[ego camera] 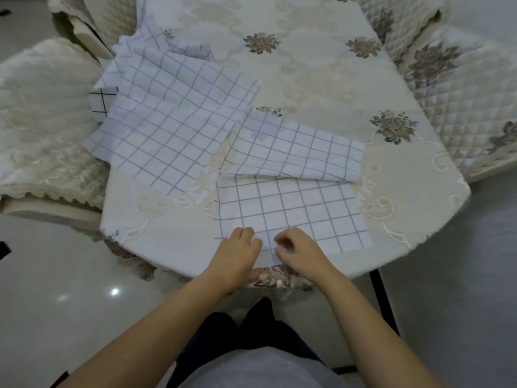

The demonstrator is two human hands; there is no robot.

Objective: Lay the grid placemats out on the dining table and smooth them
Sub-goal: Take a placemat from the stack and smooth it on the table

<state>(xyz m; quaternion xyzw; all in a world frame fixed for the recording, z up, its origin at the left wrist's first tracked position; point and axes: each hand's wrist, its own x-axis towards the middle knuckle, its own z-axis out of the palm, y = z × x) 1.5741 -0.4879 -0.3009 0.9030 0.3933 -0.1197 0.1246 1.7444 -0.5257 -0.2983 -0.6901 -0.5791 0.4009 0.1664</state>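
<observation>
A white placemat with a blue grid [293,208] lies at the table's near edge, its far part folded back over itself [296,148]. My left hand [237,254] and my right hand [299,249] rest side by side on its near edge, fingers curled and pinching the cloth. A pile of more grid placemats [173,113] lies to the left, overlapping and partly hanging off the table's left side. A piece with a darker black grid [102,100] peeks out from under the pile.
The dining table [321,65] wears a cream embroidered cloth with flower motifs. Padded chairs stand at the left [44,121], far left [92,21] and right [461,93]. Glossy floor tiles surround the table; my legs are below its near edge.
</observation>
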